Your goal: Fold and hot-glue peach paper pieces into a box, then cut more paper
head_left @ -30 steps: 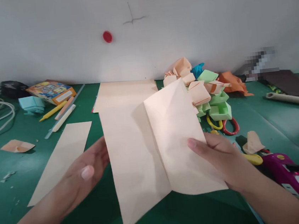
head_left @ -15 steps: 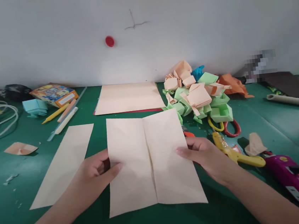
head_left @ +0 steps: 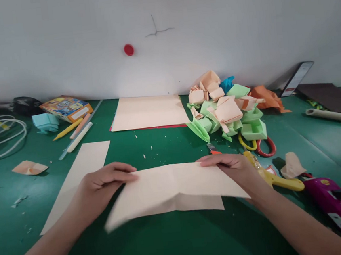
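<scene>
A cream paper sheet (head_left: 174, 190) with a centre crease is folded over toward me above the green table (head_left: 166, 144). My left hand (head_left: 102, 185) pinches its upper left edge. My right hand (head_left: 234, 168) pinches its upper right edge. Both hands are closed on the sheet, fingers on top. A second layer of the same sheet shows under the front edge.
A long cream strip (head_left: 78, 179) lies left of my hands. More cream sheets (head_left: 149, 111) lie by the wall. A heap of folded paper pieces (head_left: 228, 111), scissors (head_left: 256, 145), a yellow tool (head_left: 275, 177) and a purple device (head_left: 339, 203) sit to the right; pens (head_left: 75, 131) and a box (head_left: 64, 107) to the left.
The sheet was half open in the air, then lay spread flat. Now both hands have brought its far edge over toward me, folding it across.
</scene>
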Demonstrator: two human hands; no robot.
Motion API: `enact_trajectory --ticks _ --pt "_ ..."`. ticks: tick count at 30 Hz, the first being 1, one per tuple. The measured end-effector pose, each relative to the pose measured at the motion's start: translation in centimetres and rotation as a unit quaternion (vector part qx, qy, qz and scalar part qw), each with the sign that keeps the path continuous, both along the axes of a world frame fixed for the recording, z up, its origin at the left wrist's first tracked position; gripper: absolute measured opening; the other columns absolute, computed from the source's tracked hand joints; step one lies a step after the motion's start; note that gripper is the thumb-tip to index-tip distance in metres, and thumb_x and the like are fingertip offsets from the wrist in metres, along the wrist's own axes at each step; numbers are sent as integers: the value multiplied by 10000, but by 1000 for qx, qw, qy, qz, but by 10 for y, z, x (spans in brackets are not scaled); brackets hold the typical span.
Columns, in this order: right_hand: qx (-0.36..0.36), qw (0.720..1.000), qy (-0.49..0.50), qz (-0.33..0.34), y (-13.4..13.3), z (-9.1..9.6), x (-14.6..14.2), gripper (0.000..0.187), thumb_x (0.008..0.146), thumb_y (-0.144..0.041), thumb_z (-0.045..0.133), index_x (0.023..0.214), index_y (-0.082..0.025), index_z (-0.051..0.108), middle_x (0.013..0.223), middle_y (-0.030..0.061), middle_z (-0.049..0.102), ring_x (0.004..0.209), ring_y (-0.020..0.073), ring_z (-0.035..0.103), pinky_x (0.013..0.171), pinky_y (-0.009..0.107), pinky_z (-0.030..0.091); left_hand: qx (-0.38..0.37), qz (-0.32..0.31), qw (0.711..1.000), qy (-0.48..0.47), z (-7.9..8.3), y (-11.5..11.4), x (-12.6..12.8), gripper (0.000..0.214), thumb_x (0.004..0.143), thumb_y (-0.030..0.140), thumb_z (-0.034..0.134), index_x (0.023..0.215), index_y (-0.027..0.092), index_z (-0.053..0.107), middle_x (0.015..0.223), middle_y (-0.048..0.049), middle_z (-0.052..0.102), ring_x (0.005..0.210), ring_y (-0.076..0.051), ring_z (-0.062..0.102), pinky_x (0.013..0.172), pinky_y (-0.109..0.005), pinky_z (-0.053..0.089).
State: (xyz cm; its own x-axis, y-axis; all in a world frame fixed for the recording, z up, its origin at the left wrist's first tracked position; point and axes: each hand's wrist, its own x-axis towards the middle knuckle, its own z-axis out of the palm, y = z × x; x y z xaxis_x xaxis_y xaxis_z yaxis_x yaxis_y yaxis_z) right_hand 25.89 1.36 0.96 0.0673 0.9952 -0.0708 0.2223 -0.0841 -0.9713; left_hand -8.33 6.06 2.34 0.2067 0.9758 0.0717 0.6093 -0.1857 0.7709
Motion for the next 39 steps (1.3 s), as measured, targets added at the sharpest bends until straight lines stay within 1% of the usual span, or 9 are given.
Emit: enact_trajectory --ticks 7,12,20,24,26,28,32,35,39 --pt "1 1000 -7 0 0 -6 2 223 747 -245 610 728 -276 830 1182 56 782 1170 303 672 777 351 534 93 4 995 -25 -4 -6 -21 267 869 239 581 710 292 788 1028 6 778 938 -190 735 879 -287 583" --pt "-23 999 31 8 -2 -6 -1 207 798 -250 629 757 -271 831 1244 50 748 1228 305 626 828 363 510 177 -88 980 -37 8 -29 -10 253 933 247 569 1035 300 794 1220 1 756 1153 -245 687 1019 -367 543" --pt "-60 989 132 34 -3 -10 -5 214 821 -237 628 836 -249 840 1291 78 717 1165 301 651 801 348 530 131 -277 935 177 2 -31 1 468 907 465 690 1373 421 657 1549 15 565 1413 -324 550 1199 -525 437" --pt "8 997 -12 81 -10 -3 -7 317 980 -378 529 1037 -278 823 1463 81 619 1345 344 560 1032 491 503 126 -296 917 236 -10 -26 -1 616 934 489 670 1520 430 493 1627 28 449 1503 -313 441 1244 -521 388" --pt "77 972 -195 108 -16 1 -11 352 1015 -448 520 1214 -295 767 1627 62 457 1498 381 379 1184 594 357 127 -310 907 254 -15 -24 -1 635 953 523 639 1550 425 447 1656 35 388 1536 -302 385 1268 -505 352" --pt "142 910 -355 158 -22 5 -16 422 1013 -453 551 1393 -305 660 1720 44 290 1574 407 200 1235 657 242 130 -321 901 262 -18 -24 -1 659 961 547 622 1571 407 416 1673 27 347 1553 -297 346 1291 -495 308" --pt "191 801 -453 342 -25 6 -25 524 1039 -324 517 1557 -380 461 1717 24 304 1578 353 239 1242 632 281 135 -315 903 258 -21 -22 -1 657 976 521 609 1583 388 398 1676 18 341 1563 -299 318 1306 -492 271" --pt "190 777 -470 373 -23 3 -29 490 1047 -224 461 1518 -350 510 1677 46 392 1560 320 301 1251 609 286 143 -305 902 269 -24 -21 -2 660 987 515 590 1596 396 366 1691 20 307 1574 -318 284 1301 -531 268" --pt "186 786 -474 351 -20 -3 -26 505 1048 -164 417 1509 -341 527 1678 36 392 1567 305 294 1259 595 285 151 -313 895 280 -27 -20 -3 669 1000 518 564 1612 404 318 1703 27 274 1584 -325 252 1306 -564 225"
